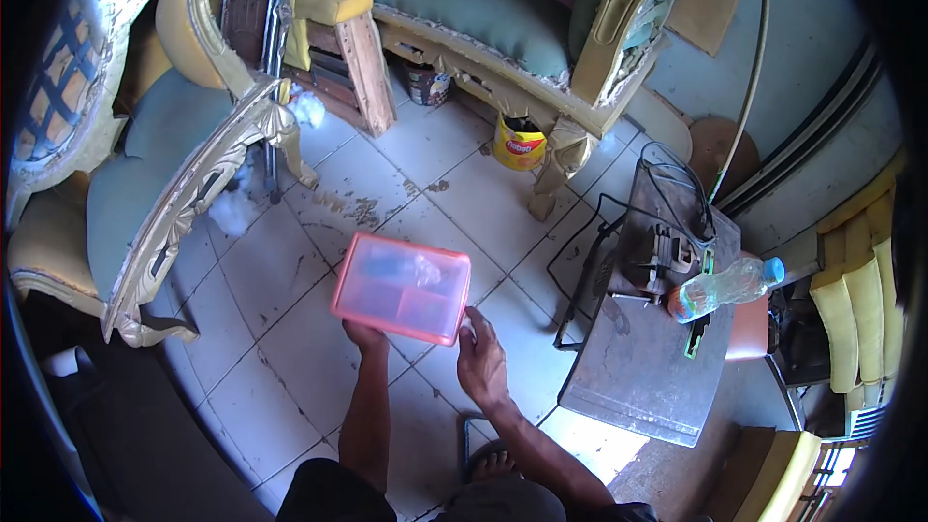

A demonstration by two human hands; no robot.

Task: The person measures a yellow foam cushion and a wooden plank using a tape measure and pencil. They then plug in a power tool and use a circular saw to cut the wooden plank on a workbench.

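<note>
A pink plastic box (402, 288) with a translucent lid is held in front of me above the tiled floor, tilted a little. Dividers show through the lid, with something bluish and something whitish inside that I cannot make out. My left hand (364, 336) grips the box from below at its near edge, most of its fingers hidden under it. At the near right corner is my right hand (481, 358), its fingers bent up along the side and the fingertips at the rim. Whether that hand presses firmly on the corner is hard to see.
To the right stands a dark metal-topped table (638, 367) with a clamp-like tool, cables and a clear bottle (720, 290) lying on it. A carved armchair (184, 155) is at left, a green sofa (474, 19) at the back. A yellow tub (519, 147) sits before the sofa.
</note>
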